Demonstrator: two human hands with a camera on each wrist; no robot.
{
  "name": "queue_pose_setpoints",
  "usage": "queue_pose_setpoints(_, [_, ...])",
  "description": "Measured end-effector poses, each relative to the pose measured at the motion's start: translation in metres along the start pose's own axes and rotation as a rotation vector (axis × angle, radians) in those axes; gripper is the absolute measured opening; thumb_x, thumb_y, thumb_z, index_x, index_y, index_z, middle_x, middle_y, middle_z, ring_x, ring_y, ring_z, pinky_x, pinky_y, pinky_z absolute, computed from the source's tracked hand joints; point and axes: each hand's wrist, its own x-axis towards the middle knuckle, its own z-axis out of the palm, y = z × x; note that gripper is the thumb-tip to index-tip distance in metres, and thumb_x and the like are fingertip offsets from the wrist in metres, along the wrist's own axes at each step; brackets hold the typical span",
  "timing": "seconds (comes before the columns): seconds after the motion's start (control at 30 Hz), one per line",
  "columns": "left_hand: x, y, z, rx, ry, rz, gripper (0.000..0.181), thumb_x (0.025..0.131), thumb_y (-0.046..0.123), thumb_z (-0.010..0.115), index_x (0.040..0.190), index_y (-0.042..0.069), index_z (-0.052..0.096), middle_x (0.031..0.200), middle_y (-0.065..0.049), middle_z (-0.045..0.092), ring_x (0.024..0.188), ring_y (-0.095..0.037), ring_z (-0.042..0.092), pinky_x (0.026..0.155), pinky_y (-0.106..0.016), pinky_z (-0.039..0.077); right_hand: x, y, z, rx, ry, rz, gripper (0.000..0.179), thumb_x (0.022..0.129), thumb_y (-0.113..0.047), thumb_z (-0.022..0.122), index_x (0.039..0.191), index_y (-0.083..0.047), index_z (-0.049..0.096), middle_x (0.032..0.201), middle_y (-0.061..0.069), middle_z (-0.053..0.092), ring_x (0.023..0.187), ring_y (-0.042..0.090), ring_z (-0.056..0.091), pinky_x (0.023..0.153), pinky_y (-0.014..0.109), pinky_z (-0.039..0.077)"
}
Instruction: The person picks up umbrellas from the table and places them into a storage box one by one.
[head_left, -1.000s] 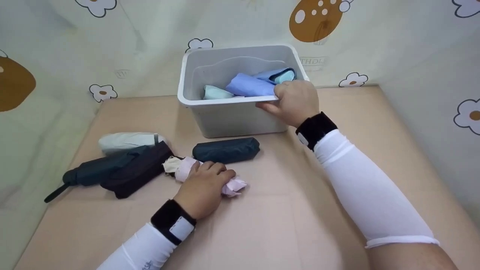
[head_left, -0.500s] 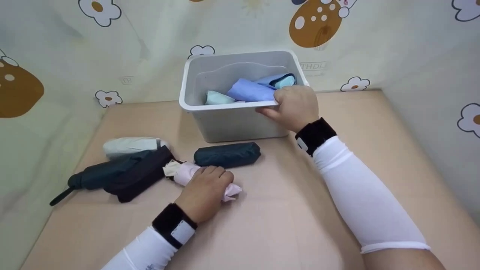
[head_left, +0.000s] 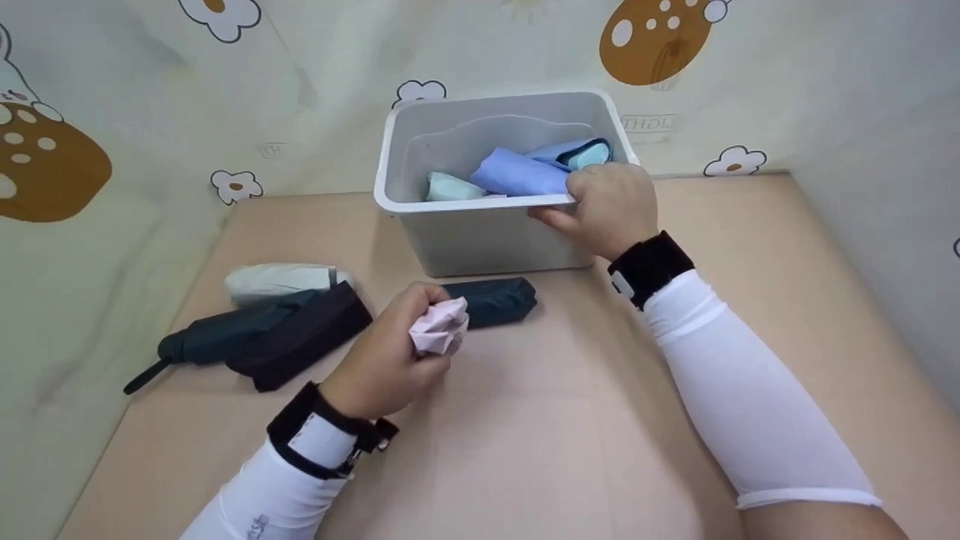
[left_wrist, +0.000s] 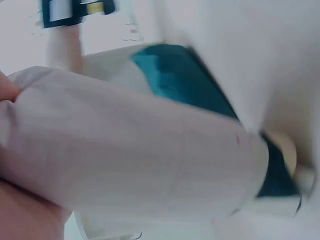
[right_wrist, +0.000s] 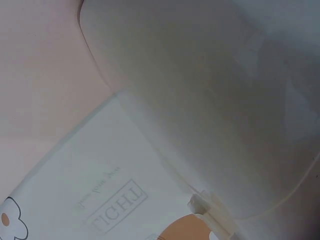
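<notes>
My left hand [head_left: 390, 360] grips a folded pale pink umbrella [head_left: 439, 326], its crumpled end facing up between thumb and fingers. The left wrist view shows the umbrella's long pink body [left_wrist: 135, 145] stretching away from the hand. Behind it lies a folded dark teal umbrella [head_left: 495, 301], partly covered by that hand. My right hand [head_left: 611, 206] holds the front right rim of a grey plastic bin [head_left: 495, 244], thumb outside. Inside the bin are a blue folded umbrella [head_left: 521, 172], a mint one [head_left: 452, 187] and a light blue bundle [head_left: 589, 155]. The bin wall [right_wrist: 200, 110] fills much of the right wrist view.
On the left of the table [head_left: 540, 450] lie a white folded umbrella [head_left: 277, 281], a dark green one [head_left: 232, 330] with a strap, and a blackish one [head_left: 304, 337] overlapping it. A patterned cloth wall [head_left: 315, 135] stands behind the bin.
My left hand has taken the pink umbrella up off the table and turned it so its crumpled end points up. The right hand keeps its hold on the bin's rim.
</notes>
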Motion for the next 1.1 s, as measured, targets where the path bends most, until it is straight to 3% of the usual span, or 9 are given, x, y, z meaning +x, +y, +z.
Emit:
queue_pose_setpoints(0.17, [0.003,0.002,-0.008,-0.268,0.023,-0.024,0.043,0.087,-0.013,0.062,0.125,0.001,0.049,0.120,-0.011,0.061,0.105,-0.021,0.061,0.091,-0.025,0.054,-0.001,0.001,-0.001,-0.002,-0.007,-0.001,0.074,0.086,-0.076,0.068,0.058,-0.013,0.042,0.054,0.002,0.033,0.054,0.030,0.050,0.055,0.035,0.025])
queue_pose_setpoints(0.47, [0.011,0.000,-0.005,-0.503,0.067,-0.073,0.045,0.086,-0.018,0.054,0.127,-0.003,0.042,0.122,-0.015,0.058,0.109,-0.021,0.061,0.097,-0.025,0.054,-0.001,0.001,-0.002,-0.013,0.031,-0.018,0.073,0.085,-0.072,0.072,0.059,-0.012,0.042,0.056,0.003,0.033,0.054,0.031,0.051,0.054,0.036,0.024])
queue_pose_setpoints(0.7, [0.014,-0.016,0.009,-0.516,0.075,-0.099,0.052,0.085,-0.016,0.058,0.132,-0.002,0.040,0.129,-0.016,0.055,0.116,-0.023,0.059,0.100,-0.024,0.053,-0.001,0.000,-0.002,-0.007,0.007,0.002,0.073,0.085,-0.074,0.071,0.058,-0.012,0.041,0.055,0.002,0.032,0.054,0.031,0.050,0.054,0.036,0.025])
queue_pose_setpoints(0.83, [0.012,-0.024,0.017,-0.491,0.086,-0.106,0.063,0.085,-0.011,0.070,0.139,0.000,0.040,0.133,-0.015,0.055,0.120,-0.024,0.057,0.103,-0.026,0.052,0.000,0.001,-0.003,-0.004,0.001,0.006,0.074,0.085,-0.074,0.071,0.058,-0.012,0.041,0.055,0.001,0.032,0.054,0.031,0.049,0.055,0.035,0.024])
queue_pose_setpoints(0.93, [0.011,-0.031,0.025,-0.414,0.066,-0.152,0.069,0.083,-0.003,0.080,0.142,0.002,0.044,0.130,-0.013,0.060,0.118,-0.023,0.059,0.105,-0.030,0.050,-0.001,0.001,-0.003,-0.006,-0.003,0.012,0.075,0.086,-0.076,0.069,0.058,-0.012,0.041,0.055,0.002,0.032,0.053,0.030,0.048,0.054,0.035,0.024])
queue_pose_setpoints(1.1, [0.009,-0.040,0.039,-0.328,0.007,-0.247,0.066,0.083,0.004,0.083,0.140,0.003,0.051,0.122,-0.011,0.066,0.110,-0.022,0.062,0.103,-0.042,0.051,-0.001,0.001,-0.002,-0.008,0.001,0.008,0.075,0.086,-0.076,0.068,0.058,-0.012,0.041,0.055,0.001,0.032,0.054,0.031,0.049,0.055,0.036,0.025])
